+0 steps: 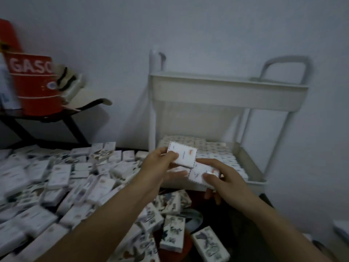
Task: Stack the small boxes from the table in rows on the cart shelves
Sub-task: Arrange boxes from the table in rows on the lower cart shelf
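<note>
Nearest the camera, loose small boxes [171, 233] are heaped on the dark counter [238, 220], tilted at all angles. Beyond them, at the counter's far edge, one box is held in each hand. The upper box [186, 156] is pinched at its short end by the left hand [158, 163], whose fingers [172, 155] are pressed to the card. The lower box [200, 173] is gripped by the right hand [224, 178], fingers curled over its top face. The two boxes touch at a corner.

Judged: thin card, light, stiff along the edges but crushable on the broad faces; matt, not slippery. Hold is best taken across the narrow sides, so that a flat face is left free for seating.

Just behind the hands, the lower shelf [255, 181] of the white cart [226, 95] is filled with close rows of boxes [207, 148]; room is seen only on top of them. The contents of the upper shelf [188, 80] are hidden by its wall. Farther left, a red container [34, 82] stands on a dark stand [73, 127] against the pale wall [188, 25]. Light is dim; print is blurred.
</note>
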Tool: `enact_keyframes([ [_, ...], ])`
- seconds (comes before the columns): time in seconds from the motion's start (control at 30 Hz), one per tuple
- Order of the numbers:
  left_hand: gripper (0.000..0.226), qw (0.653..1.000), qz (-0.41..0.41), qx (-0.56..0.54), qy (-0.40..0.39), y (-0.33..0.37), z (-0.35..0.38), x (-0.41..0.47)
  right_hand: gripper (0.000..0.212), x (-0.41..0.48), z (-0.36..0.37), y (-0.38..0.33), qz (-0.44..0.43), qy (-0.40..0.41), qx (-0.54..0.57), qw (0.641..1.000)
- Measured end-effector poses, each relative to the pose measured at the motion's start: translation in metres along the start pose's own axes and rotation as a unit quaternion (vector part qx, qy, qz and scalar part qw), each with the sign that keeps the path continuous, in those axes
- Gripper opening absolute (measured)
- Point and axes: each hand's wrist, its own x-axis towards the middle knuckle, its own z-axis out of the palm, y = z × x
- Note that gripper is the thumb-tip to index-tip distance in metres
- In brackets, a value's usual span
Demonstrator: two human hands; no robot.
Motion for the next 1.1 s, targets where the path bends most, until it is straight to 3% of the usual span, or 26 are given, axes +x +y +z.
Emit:
enact_keyframes([
  [0.13, 0.025, 0.979, 0.052, 0.195, -0.013, -0.02, 0.03, 0.031, 0.035, 0.005, -0.035, 0.016, 0.049, 0.044, 0.016, 0.998],
  [0.27, 0.061, 0.934, 0.073, 0.315, -0.153, -0.023, 0.045, 0.06, 0.037, 0.02, -0.06, 0.027, 0.075, 0.077, 0.067, 0.992],
  [0.47, 0.02, 0.875, 0.137, 0.422, -0.193, -0.025, 0.063, 0.109, 0.029, 0.065, -0.073, 0.048, 0.069, 0.138, 0.096, 0.983],
  [0.57, 0.019, 0.878, 0.13, 0.44, -0.14, -0.023, 0.07, 0.148, 0.007, 0.099, -0.078, 0.061, 0.067, 0.21, 0.119, 0.968],
  [0.73, 0.022, 0.823, 0.213, 0.52, -0.084, -0.022, 0.09, 0.218, 0.025, 0.169, -0.092, 0.084, 0.124, 0.202, 0.205, 0.95],
  [0.8, 0.025, 0.8, 0.251, 0.539, -0.084, -0.025, 0.096, 0.24, 0.033, 0.19, -0.1, 0.094, 0.137, 0.204, 0.146, 0.958],
  [0.87, 0.027, 0.774, 0.269, 0.565, -0.09, -0.033, 0.101, 0.257, 0.035, 0.204, -0.106, 0.101, 0.128, 0.234, 0.01, 0.964],
  [0.97, 0.03, 0.735, 0.26, 0.616, -0.114, -0.048, 0.107, 0.276, 0.045, 0.215, -0.108, 0.112, 0.113, 0.278, -0.147, 0.943],
  [1.1, 0.039, 0.688, 0.24, 0.664, -0.169, -0.059, 0.101, 0.292, 0.059, 0.223, -0.108, 0.13, 0.149, 0.321, -0.267, 0.897],
])
